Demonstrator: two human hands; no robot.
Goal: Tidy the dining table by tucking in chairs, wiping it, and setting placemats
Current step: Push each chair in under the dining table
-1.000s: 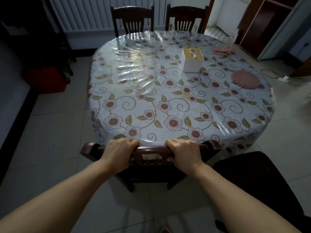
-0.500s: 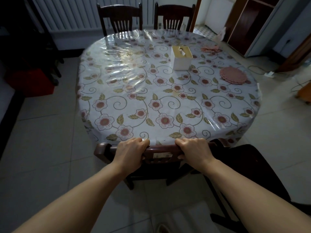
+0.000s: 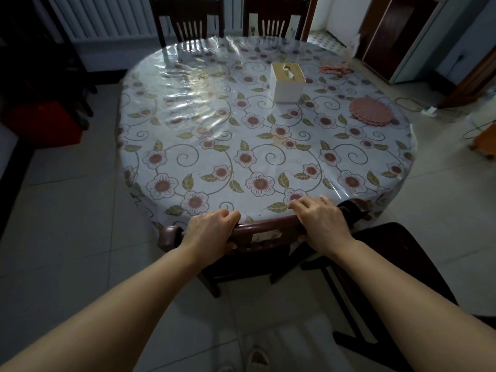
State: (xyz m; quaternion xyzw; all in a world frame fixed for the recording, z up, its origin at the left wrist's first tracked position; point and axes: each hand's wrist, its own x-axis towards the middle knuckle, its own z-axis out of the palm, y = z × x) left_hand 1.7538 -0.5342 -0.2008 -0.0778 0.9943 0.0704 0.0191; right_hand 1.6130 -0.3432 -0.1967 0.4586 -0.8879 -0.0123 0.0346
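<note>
- Both hands were on the top rail of the near chair (image 3: 264, 230); we had the left hand (image 3: 212, 232) wrapped over the rail left of centre, fingers curled over its far edge.
- Our right hand (image 3: 322, 224) gripped the same rail right of centre, fingers curled over the top and reaching onto the table edge.
- Near chair sat tucked in: its backrest was touching or just beside the rim of the dining table (image 3: 150, 167), seat hidden under the top; we could only see the rail, a pale label on it between our hands, and dark legs below.
- Table was round, covered by a floral cloth under a clear plastic sheet with glare on the far left part.
- A stack of pink round placemats (image 3: 371, 111) lay near the right edge, not laid out at any seat.
- A second pink item (image 3: 335, 69) lay at the far right rim; too small for us to tell what it was.
- White tissue box (image 3: 287, 82) with a tan lid stood right of centre on the far half.
- Two far chairs (image 3: 188, 21) stood against the far rim, backs upright.
- Another dark chair (image 3: 381, 253) was off to our right, seat well out from the table, partly behind our right forearm.
</note>
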